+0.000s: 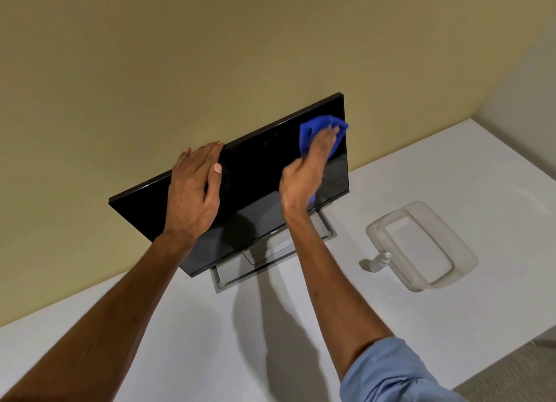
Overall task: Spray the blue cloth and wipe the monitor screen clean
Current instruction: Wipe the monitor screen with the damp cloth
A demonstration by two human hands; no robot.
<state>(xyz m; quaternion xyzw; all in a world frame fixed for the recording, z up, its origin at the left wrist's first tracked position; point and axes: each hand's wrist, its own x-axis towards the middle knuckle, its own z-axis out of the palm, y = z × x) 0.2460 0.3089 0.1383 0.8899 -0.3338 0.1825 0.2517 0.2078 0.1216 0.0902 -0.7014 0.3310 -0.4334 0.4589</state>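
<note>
A black monitor (pixel 255 178) with a dark screen stands on a white table, on a grey stand (pixel 264 257). My left hand (pixel 192 191) grips its top edge left of centre, fingers over the back and thumb on the screen. My right hand (pixel 307 172) presses a blue cloth (pixel 313 130) flat against the screen's upper right corner. The cloth's lower part is hidden under my palm. A small white spray bottle (pixel 379 262) lies on the table to the right of the monitor.
A clear plastic tray (pixel 457 245) sits on the white table (pixel 210 326) just right of the spray bottle. A beige wall rises behind the monitor. The table's right edge drops to carpeted floor (pixel 511 371) at the lower right.
</note>
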